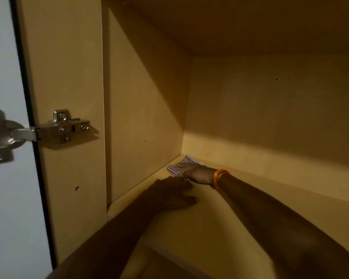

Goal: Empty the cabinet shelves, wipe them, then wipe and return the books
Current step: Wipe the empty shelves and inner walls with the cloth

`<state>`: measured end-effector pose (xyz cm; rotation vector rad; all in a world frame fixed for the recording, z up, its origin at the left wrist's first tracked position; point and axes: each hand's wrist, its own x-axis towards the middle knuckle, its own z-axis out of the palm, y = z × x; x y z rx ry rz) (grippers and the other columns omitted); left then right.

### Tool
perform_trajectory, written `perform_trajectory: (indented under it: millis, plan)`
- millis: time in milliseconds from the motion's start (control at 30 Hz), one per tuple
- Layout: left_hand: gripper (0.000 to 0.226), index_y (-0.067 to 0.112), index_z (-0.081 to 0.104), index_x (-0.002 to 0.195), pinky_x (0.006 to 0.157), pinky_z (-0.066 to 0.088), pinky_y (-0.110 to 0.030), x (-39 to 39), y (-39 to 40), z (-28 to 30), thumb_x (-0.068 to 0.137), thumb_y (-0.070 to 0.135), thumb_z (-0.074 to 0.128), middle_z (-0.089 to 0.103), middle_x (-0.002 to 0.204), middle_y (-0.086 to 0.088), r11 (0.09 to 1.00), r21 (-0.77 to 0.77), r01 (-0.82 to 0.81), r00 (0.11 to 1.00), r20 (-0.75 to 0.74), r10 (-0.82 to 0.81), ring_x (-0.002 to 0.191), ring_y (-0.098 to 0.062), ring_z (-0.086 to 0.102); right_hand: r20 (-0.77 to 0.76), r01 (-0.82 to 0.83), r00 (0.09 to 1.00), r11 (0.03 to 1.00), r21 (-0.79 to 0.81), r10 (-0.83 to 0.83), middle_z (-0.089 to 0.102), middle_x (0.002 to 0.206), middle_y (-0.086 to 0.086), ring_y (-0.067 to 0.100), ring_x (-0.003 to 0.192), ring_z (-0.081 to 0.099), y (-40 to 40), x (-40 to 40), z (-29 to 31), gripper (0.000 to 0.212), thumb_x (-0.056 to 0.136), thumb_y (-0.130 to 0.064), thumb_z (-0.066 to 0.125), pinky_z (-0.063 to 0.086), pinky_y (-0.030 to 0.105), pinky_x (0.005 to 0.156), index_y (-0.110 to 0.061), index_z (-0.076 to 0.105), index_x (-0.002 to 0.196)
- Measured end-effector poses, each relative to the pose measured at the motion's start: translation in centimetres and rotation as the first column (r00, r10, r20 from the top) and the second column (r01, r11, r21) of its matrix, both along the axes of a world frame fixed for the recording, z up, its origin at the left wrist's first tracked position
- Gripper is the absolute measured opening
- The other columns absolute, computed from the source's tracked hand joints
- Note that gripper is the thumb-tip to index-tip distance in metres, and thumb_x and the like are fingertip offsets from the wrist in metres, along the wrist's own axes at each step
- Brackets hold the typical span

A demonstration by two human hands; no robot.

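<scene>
While my right hand (197,174) presses flat, fingers straight, on the checked cloth (181,167) in the shelf's (220,222) back left corner, I judge the open palm spreads pressure for wiping. My left hand (173,195) rests nearby on the bare shelf, holding nothing, probably as a brace. The crumpled cloth runs roughly along the back wall (270,109), its tip toward the side panel (145,117).

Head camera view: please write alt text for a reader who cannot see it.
The right hand presses a checked cloth flat into the back left corner of a bare cabinet shelf, while the left hand rests flat on the shelf beside it. The door hinge shows at left.
</scene>
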<state>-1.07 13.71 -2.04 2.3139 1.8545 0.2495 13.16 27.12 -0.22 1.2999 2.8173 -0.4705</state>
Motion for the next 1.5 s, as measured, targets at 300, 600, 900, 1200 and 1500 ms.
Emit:
perform_trajectory:
  millis: [300, 600, 900, 1200, 1500]
  plan:
    - [0.063, 0.046, 0.050, 0.142, 0.111, 0.039, -0.036, -4.2, -4.7, 1.3, 0.086, 0.075, 0.054, 0.045, 0.152, 0.012, 0.996, 0.008, -0.085, 0.996, -0.029, 0.085, 0.138, -0.015, 0.045, -0.097, -0.135, 0.988, 0.975, -0.177, 0.120, 0.025, 0.161, -0.021, -0.006, 0.146, 0.016, -3.9, 10.0, 0.2, 0.050, 0.098, -0.029, 0.064, 0.008, 0.021, 0.120, -0.043, 0.049, 0.144]
    - [0.060, 0.041, 0.045, 0.147, 0.122, 0.027, -0.046, -5.3, -7.3, -0.5, 0.094, 0.069, 0.047, 0.035, 0.161, 0.010, 0.997, 0.037, -0.062, 0.998, 0.024, 0.061, 0.148, -0.017, 0.032, 0.009, 0.314, 0.948, 0.943, 0.112, -0.317, 0.019, 0.165, -0.010, 0.013, 0.154, 0.014, -3.7, 9.4, -0.8, 0.072, 0.093, -0.078, 0.026, -0.002, 0.033, 0.124, -0.042, 0.029, 0.155]
    - [0.060, 0.031, 0.057, 0.139, 0.119, 0.029, -0.037, -5.8, -7.3, -3.3, 0.088, 0.063, 0.057, 0.049, 0.151, 0.007, 0.954, 0.288, -0.088, 0.972, 0.233, 0.020, 0.140, -0.017, 0.042, 0.097, 0.325, 0.933, 0.927, 0.185, -0.347, 0.001, 0.168, -0.004, 0.025, 0.156, -0.003, -6.5, -3.1, -1.0, 0.066, 0.099, -0.067, 0.009, -0.013, 0.052, 0.122, -0.039, 0.010, 0.159]
    - [0.042, 0.008, 0.070, 0.114, 0.114, 0.037, -0.047, -5.6, -8.4, -3.4, 0.092, 0.037, 0.049, 0.069, 0.122, -0.009, 0.756, 0.603, -0.254, 0.787, 0.583, -0.201, 0.122, -0.011, 0.051, -0.056, -0.113, 0.991, 0.990, 0.082, 0.118, 0.035, 0.160, -0.003, 0.017, 0.144, 0.031, -13.8, -5.4, -0.1, 0.046, 0.106, -0.036, 0.039, 0.019, 0.037, 0.121, -0.030, 0.040, 0.152]
    - [0.042, 0.020, 0.059, 0.134, 0.115, 0.026, -0.037, -5.7, -9.7, -2.5, 0.102, 0.046, 0.050, 0.050, 0.152, 0.001, 0.900, 0.362, -0.241, 0.752, 0.656, -0.063, 0.153, -0.024, 0.021, -0.285, -0.125, 0.957, 0.963, -0.238, 0.054, 0.042, 0.154, -0.017, 0.001, 0.146, 0.027, -14.2, 4.0, 0.1, 0.051, 0.090, 0.000, 0.066, 0.015, 0.024, 0.121, -0.033, 0.066, 0.129]
